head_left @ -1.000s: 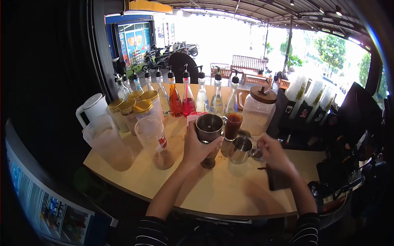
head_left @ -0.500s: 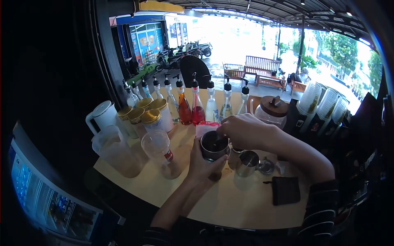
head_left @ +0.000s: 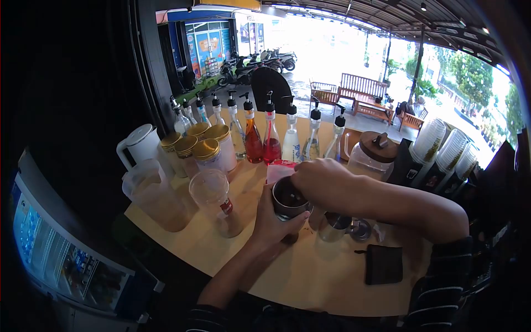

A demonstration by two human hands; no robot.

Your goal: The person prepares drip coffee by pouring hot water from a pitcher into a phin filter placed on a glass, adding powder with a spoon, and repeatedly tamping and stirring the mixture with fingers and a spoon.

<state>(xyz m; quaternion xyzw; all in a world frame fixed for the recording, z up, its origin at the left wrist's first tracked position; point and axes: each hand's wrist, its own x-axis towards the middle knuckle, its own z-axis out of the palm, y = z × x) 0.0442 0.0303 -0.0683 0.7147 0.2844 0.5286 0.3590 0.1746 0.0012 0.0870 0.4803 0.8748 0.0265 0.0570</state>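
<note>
My left hand (head_left: 271,224) is wrapped round a metal cup (head_left: 289,211), its mouth tilted towards me. Dark contents show inside. Over the cup's far right rim is my right hand (head_left: 325,178), with its fingers bent down into the mouth. Those fingertips are hidden, so I cannot make out what they pinch. Just behind the cup sits a red and white packet (head_left: 280,172). A small steel pitcher (head_left: 333,228) stands to the right, partly under my right forearm.
Pump bottles (head_left: 271,145) line the table's far side. Gold-lidded jars (head_left: 207,150), a clear plastic jug (head_left: 155,193) and a clear container (head_left: 210,193) stand left. A brown-lidded jar (head_left: 376,154), stacked plastic cups (head_left: 431,138) and a black pouch (head_left: 384,264) are right.
My right hand has moved slightly lower over the cup, and its forearm now covers more of the steel pitcher. The left hand keeps its hold. The whole view has shifted a little.
</note>
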